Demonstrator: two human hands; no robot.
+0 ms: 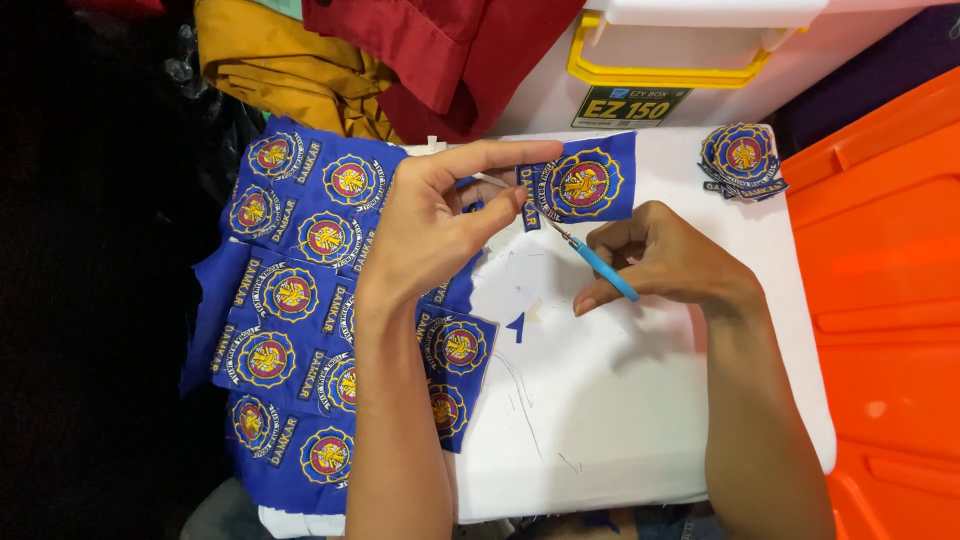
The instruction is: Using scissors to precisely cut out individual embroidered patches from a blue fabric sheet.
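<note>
My left hand (440,220) pinches the edge of a blue fabric patch (585,180) with a round red and yellow embroidered emblem, holding it up over a white board (620,400). My right hand (665,258) grips a thin cutting tool with a light blue handle (603,266); its metal tip touches the lower left edge of the patch. A large sheet of blue fabric (290,310) with several of the same emblems lies under my left forearm, at the left of the board.
A small stack of cut round patches (742,158) sits at the board's far right corner. An orange plastic lid (880,280) fills the right side. A white box with a yellow handle (660,60), red cloth (440,50) and yellow cloth (280,60) lie behind.
</note>
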